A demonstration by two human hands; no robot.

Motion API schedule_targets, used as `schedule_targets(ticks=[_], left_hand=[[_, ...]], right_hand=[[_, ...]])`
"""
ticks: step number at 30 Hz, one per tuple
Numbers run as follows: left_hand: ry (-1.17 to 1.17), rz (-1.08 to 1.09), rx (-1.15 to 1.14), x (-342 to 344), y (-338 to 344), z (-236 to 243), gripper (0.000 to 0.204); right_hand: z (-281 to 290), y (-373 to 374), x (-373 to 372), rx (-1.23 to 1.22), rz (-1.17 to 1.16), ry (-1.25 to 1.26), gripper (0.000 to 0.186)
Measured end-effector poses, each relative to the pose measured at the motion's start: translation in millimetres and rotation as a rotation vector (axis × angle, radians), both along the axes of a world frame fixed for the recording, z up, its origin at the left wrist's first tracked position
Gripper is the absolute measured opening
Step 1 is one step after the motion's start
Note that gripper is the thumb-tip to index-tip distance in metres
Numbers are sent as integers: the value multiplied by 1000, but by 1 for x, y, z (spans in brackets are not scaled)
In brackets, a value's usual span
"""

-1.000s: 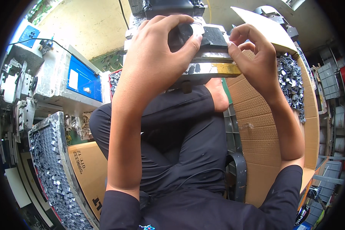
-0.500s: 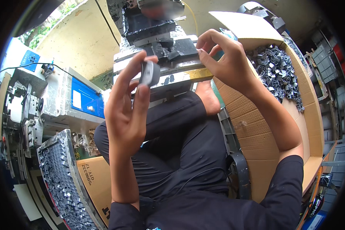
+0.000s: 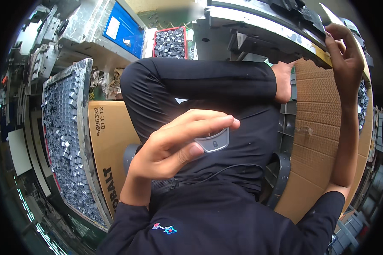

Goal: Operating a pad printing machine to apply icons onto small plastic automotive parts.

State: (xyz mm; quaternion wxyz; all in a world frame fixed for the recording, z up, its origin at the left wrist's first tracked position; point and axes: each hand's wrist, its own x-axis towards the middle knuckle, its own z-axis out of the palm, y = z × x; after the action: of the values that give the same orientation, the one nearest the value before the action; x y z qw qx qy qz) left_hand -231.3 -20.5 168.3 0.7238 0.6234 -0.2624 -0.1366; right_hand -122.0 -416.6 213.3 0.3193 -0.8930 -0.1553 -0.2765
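Above my lap, my left hand [image 3: 168, 146] pinches a small grey plastic button cap [image 3: 215, 143] between thumb and fingers. Its curved face, marked with a padlock symbol, points toward me. At the upper right, my right hand [image 3: 347, 57] is raised beside the metal machine bed [image 3: 259, 26], its fingers curled in at the end of the black fixture [image 3: 300, 12]. Whatever lies between those fingertips, if anything, is too small to make out.
On the left stand a framed tray [image 3: 85, 89] of small grey parts and a cardboard box [image 3: 108, 131]. A red-rimmed bin [image 3: 185, 40] of parts sits beyond my knee, near a blue-panelled machine [image 3: 125, 27]. A large open carton [image 3: 317, 123] stands to the right.
The view has tilted down and left. My left hand has brought the button cap from before the machine back over my lap, turning its face toward me. My right hand stays by the fixture.
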Motion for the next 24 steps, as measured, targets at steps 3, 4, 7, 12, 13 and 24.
schedule_targets(ticks=[3, 4, 7, 12, 13, 24], left_hand=[[-9, -21, 3, -2, 6, 1, 56], [-2, -5, -2, -3, 8, -2, 56], [-65, -15, -25, -5, 11, -7, 56], [-76, -65, -32, -4, 10, -5, 55], [-77, -60, -36, -3, 9, -5, 55], [-14, -132, -59, 1, 13, -5, 51]], right_hand=[[0, 7, -1, 19, -14, -23, 18], [-1, 9, -1, 9, -35, -31, 18], [-2, 8, -3, 22, -71, 22, 18], [6, 2, -5, -46, -56, -25, 17], [6, 1, -5, -50, -51, -26, 17], [-1, 3, 4, -41, -43, -36, 17]])
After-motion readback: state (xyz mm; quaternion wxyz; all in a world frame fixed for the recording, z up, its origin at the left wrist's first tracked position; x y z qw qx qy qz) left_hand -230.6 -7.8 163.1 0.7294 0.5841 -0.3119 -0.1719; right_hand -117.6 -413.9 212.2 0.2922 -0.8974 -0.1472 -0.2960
